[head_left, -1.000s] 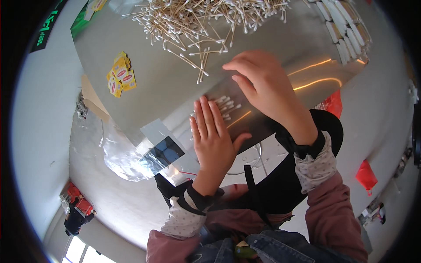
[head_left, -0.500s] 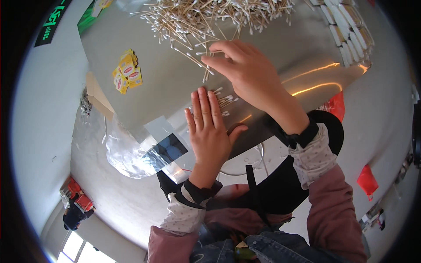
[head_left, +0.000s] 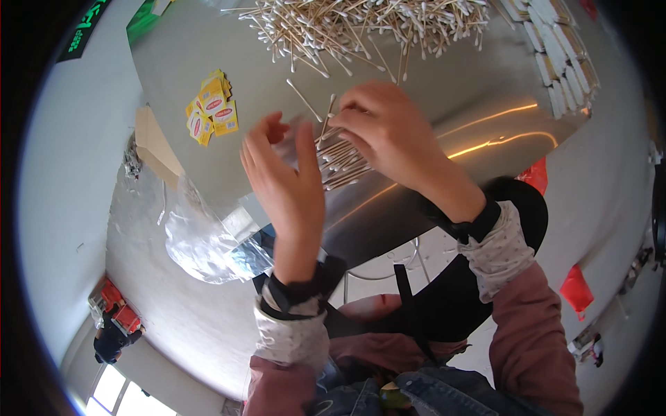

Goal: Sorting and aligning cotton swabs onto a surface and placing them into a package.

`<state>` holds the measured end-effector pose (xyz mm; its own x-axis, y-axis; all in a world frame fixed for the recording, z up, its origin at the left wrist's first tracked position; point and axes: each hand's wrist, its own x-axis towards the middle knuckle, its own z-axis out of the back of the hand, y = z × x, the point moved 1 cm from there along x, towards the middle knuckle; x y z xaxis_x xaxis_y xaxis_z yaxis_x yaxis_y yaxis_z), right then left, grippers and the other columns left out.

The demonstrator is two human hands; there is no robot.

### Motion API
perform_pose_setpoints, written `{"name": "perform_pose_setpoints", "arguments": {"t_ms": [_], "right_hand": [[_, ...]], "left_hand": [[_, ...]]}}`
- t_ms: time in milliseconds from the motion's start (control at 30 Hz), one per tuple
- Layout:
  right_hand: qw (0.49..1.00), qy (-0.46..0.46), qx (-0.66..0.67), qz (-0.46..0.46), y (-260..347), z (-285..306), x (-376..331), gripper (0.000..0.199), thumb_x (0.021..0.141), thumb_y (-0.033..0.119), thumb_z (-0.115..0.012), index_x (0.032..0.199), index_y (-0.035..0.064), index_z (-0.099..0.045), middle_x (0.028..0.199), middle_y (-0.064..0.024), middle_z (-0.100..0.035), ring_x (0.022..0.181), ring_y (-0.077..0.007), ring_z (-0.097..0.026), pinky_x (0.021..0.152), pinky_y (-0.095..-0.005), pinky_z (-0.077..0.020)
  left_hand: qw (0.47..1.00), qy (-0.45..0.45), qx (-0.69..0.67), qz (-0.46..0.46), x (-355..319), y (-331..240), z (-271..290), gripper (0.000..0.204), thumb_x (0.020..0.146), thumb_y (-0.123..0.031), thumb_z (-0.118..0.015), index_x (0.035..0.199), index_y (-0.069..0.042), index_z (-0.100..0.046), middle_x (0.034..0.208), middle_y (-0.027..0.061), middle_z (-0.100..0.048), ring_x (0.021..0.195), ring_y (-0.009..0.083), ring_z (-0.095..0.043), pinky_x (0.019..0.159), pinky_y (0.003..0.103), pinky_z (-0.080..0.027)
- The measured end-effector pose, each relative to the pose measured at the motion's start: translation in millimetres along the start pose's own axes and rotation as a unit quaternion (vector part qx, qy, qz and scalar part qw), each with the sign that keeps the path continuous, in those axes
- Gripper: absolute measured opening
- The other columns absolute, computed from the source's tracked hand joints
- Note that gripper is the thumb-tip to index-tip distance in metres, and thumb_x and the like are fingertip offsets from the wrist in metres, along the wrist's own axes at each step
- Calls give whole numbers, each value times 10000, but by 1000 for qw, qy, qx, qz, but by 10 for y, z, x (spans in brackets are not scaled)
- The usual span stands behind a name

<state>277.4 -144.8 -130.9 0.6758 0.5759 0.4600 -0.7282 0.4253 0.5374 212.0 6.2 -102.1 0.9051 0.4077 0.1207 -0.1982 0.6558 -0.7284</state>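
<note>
Got a neat little bunch of cotton swabs [head_left: 345, 166] right in front of me, thin tan sticks with fuzzy white heads, lying roughly side by side on a smooth, shiny metallic-looking tabletop [head_left: 479, 90] that throws back curvy orange streaks. Call that bunch the centre of the clock. My left hand [head_left: 284, 184] is just off it at 9, a bit blurred, fingers curled and thumb standing apart, so that grip's open. My right hand [head_left: 392, 128] is at 2, thumb and fingertips bunched near the head of one swab, but honestly can't tell if I'm pinching it. A single loose swab [head_left: 303, 100] lies at 11. Up at 12 there's the big spiky heap [head_left: 368, 31], sticks crisscrossed every which way. Flat, glossy-looking yellow sachets [head_left: 213, 111] overlap at 10, and narrow white-and-tan packs [head_left: 562, 59] sit stacked at 2, well past my right hand. Crinkly clear plastic [head_left: 198, 239] hangs at 8, wrinkled and catching light.
</note>
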Motion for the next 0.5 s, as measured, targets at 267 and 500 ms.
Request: {"name": "perform_pose_setpoints", "arguments": {"t_ms": [267, 500], "right_hand": [[995, -28, 24, -91, -109, 235, -77, 186, 758, 31, -739, 926, 76, -673, 927, -66, -612, 911, -301, -600, 814, -407, -482], [994, -10, 30, -104, -78, 329, -115, 214, 762, 73, -763, 954, 65, -668, 928, -63, -617, 919, -294, -601, 827, -406, -481]], "left_hand": [[984, 164, 64, -6, 600, 148, -54, 165, 867, -114, -708, 995, -24, -659, 931, 132, -672, 902, 311, -651, 789, 396, -506], [985, 138, 15, -99, 141, 11, -31, 105, 858, -82, -709, 950, -34, -690, 948, 113, -676, 906, 311, -645, 784, 386, -508]]}}
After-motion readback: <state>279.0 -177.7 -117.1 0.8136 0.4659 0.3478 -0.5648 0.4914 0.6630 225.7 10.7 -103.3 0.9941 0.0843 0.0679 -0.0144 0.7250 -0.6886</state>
